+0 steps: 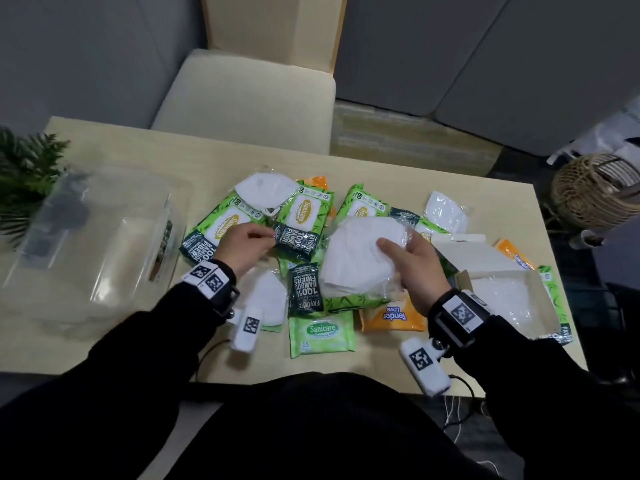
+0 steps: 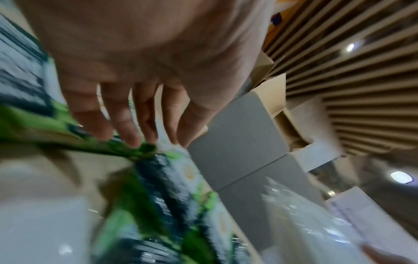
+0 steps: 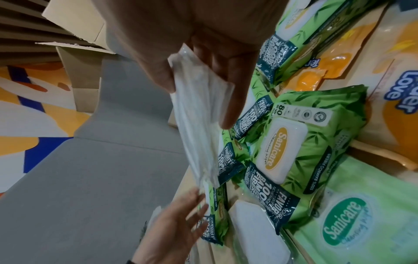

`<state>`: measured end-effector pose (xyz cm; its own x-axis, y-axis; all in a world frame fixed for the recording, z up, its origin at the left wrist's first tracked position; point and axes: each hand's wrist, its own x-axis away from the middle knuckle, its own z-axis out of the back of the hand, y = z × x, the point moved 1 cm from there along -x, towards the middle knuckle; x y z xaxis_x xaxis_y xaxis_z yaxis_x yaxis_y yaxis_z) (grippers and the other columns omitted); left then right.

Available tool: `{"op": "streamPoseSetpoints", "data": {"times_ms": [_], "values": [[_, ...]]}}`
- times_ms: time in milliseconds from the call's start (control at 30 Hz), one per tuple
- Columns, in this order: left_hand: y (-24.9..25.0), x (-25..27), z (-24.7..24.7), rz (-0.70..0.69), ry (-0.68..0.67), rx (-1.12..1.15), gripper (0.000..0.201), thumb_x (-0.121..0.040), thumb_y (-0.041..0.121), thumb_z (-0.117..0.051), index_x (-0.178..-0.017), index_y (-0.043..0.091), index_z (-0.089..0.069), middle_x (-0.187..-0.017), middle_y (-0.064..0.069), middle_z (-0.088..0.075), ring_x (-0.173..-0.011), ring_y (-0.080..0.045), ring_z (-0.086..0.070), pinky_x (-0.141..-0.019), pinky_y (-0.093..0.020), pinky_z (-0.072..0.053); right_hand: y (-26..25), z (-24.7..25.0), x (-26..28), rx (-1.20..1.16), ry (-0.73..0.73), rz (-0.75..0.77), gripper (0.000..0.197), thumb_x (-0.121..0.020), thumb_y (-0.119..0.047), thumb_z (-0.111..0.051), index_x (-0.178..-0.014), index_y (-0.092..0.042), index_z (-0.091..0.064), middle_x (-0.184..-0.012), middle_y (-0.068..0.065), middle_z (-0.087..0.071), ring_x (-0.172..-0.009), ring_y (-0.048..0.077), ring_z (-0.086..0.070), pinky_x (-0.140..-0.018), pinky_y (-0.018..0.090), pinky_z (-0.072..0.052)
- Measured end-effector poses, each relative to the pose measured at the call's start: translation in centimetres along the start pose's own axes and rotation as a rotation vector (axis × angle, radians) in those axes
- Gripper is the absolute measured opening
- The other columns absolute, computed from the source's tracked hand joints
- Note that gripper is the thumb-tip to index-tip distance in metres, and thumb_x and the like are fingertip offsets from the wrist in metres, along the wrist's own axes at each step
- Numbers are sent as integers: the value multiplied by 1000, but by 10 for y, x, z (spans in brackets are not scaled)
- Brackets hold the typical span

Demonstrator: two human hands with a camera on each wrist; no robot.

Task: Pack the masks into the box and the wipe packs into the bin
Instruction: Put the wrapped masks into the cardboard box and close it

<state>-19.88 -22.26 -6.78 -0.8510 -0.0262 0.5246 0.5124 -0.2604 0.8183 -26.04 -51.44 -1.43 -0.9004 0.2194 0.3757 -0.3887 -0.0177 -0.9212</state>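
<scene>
Black sleeves (image 1: 138, 341) are reaching out from the near edge of the bench (image 1: 104, 140), and the right hand (image 1: 412, 268) is gripping a stack of white masks (image 1: 356, 258) in clear wrap, thumb on top and fingers underneath, holding it above the heap near the middle. Seen from the right wrist, the stack (image 3: 199, 128) is hanging edge-on from that grip. The left hand (image 1: 242, 244) is hovering with fingers relaxed and spread over a green wipe pack (image 1: 221, 230), holding nothing; from the left wrist its fingertips (image 2: 133, 139) seem to be just touching green wrapping, though blur is making that uncertain. The open cardboard box (image 1: 460, 254) is sitting by the right edge with white wrapped masks already inside, and the clear bin (image 1: 97, 237) is standing at the left edge, nothing plainly showing in it. The slippery wrap looks likely to let the stack fan out or slide from the one-handed grip on its way to the box, and the raised flaps could be catching it at the opening; a loose mask could also be getting swept up with a wipe pack. Loose masks on the bench are numbering three besides the held stack; green wipe packs about seven, orange ones three, though overlaps are hiding some.
</scene>
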Motion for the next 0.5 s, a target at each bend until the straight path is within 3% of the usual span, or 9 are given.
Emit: {"op": "streamPoseSetpoints", "data": {"times_ms": [33,100,200,267,333,400,500], "values": [[-12,-9,13,37,-3,-136,17,-90,11,-74,-104,19,-76,-117,-4,-72,-101,-27,-72,-96,-46,-58,3,2,-2,-7,31,-22,20,-100,-9,-65,-119,-9,-65,-90,6,-75,-57,9,-69,-41,18,-46],[-33,-23,30,88,-36,-406,21,-84,12,-80,-101,23,-77,-119,-3,-73,-105,-22,-68,-102,-40,-53,10,2,-7,-33,83,-65,23,-98,-16,-68,-120,-9,-67,-95,11,-76,-64,18,-73,-43,23,-49],[-56,-32,25,33,-137,-828,57,-72,19,-89,-124,26,-69,-128,3,-69,-110,-21,-66,-98,-32,-51,17,-3,-9,-37,144,-97,35,-87,-30,-77,-117,-11,-70,-106,16,-78,-89,34,-77,-66,45,-63],[-67,-32,12,-56,-191,-1076,72,-69,23,-87,-135,27,-58,-130,0,-65,-112,-26,-65,-93,-38,-55,19,-4,-9,-46,148,-100,31,-90,-25,-76,-117,-11,-70,-109,15,-78,-94,33,-77,-74,45,-63],[-70,-27,2,-134,-161,-1233,59,-74,18,-74,-130,26,-57,-122,-3,-64,-108,-28,-64,-86,-41,-58,21,-2,-8,-55,128,-97,28,-94,-20,-73,-121,-12,-70,-109,12,-79,-96,31,-76,-75,40,-60],[-61,-23,1,-127,-130,-1298,40,-77,14,-68,-116,27,-69,-112,-2,-69,-101,-27,-67,-83,-37,-58,18,4,-7,-53,121,-87,30,-93,-22,-74,-122,-13,-70,-110,10,-79,-99,31,-76,-79,42,-61],[-26,-19,20,-87,-221,-1084,20,-73,16,-80,-88,30,-79,-92,4,-74,-85,-17,-68,-74,-27,-52,15,21,-4,-109,140,-96,25,-96,-16,-70,-121,-10,-71,-108,11,-79,-93,27,-76,-69,34,-60]]}}
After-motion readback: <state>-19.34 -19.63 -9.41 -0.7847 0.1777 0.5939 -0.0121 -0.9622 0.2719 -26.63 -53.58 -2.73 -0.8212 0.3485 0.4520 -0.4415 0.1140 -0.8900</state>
